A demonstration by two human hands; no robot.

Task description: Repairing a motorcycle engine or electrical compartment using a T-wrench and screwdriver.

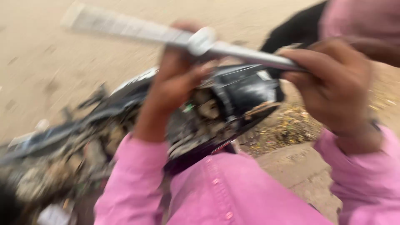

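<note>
The picture is blurred by motion. A long metal bar [137,31] with a pale collar on it runs from the upper left across to the right. My left hand [175,79] is wrapped around the bar near the collar. My right hand [333,83] grips its right end. Both arms wear pink sleeves. Under the bar lies a black motorbike part [241,93] with dirty mechanical pieces exposed.
Sandy ground [41,62] fills the background. Dusty machine parts [54,162] lie at the lower left. A patch of small debris [287,127] sits on the ground at the right. A dark shape [298,29] shows at the upper right.
</note>
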